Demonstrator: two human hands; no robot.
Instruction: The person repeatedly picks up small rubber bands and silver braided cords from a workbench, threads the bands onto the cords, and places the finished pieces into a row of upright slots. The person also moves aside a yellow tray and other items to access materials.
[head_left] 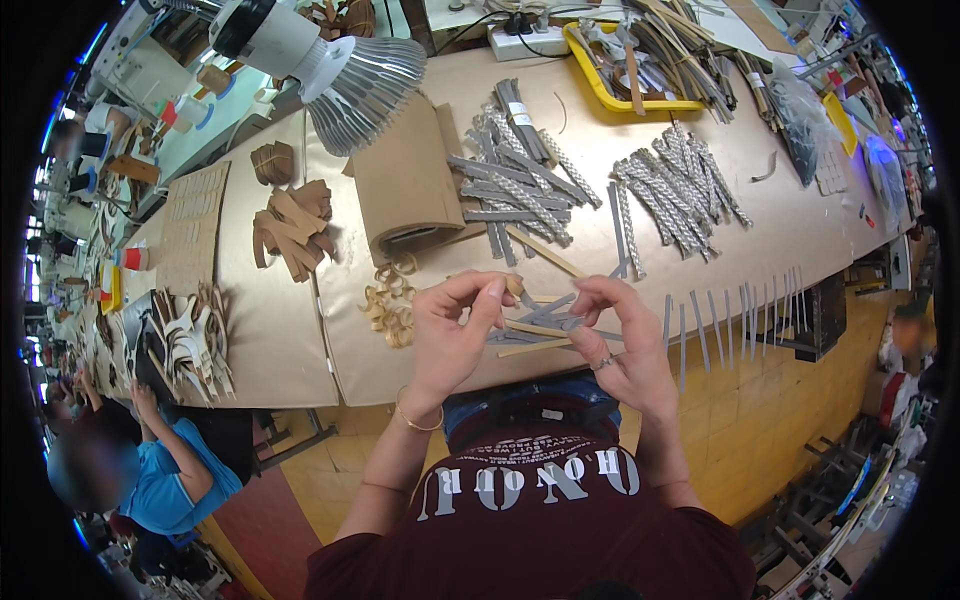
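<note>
At the frame's centre, the left hand (452,335) and right hand (618,345) are pinching a grey strip (548,310) between pressed fingers, just above the bench (290,340) edge; a loosening pinch is likely risking the strip dropping among loose strips (530,335) beneath.

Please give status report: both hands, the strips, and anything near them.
Left hand and right hand both pinch grey strips. Tan strips lie beneath. Curled shavings beside the left hand.

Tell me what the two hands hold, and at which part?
Left hand and right hand pinch a thin grey strip between fingertips, one hand at each end.
</note>
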